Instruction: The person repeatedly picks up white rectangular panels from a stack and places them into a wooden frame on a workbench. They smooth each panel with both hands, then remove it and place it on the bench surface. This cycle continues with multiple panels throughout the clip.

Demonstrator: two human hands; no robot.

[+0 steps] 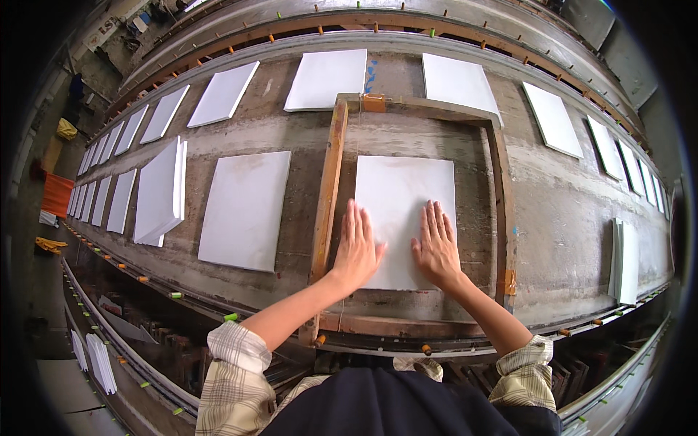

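Note:
A white rectangular panel (404,182) lies on the long table inside a wooden frame (331,196). My left hand (358,243) rests flat along the panel's left edge, fingers together and stretched away from me. On the right edge my right hand (438,247) lies flat the same way, its thumb pointing inward. Neither hand grips anything. The frame surrounds the panel and both hands, and my forearms cross its near bar. Orange tape (374,102) is on the far bar, and more wraps the lower right corner. Whether a mesh spans the frame I cannot tell.
Another white panel (244,211) lies left of the frame, beside a leaning stack of panels (158,192). More white panels run in two rows along the table (305,134). A further stack (624,261) stands at the right. Small orange and green pegs line the table's edges.

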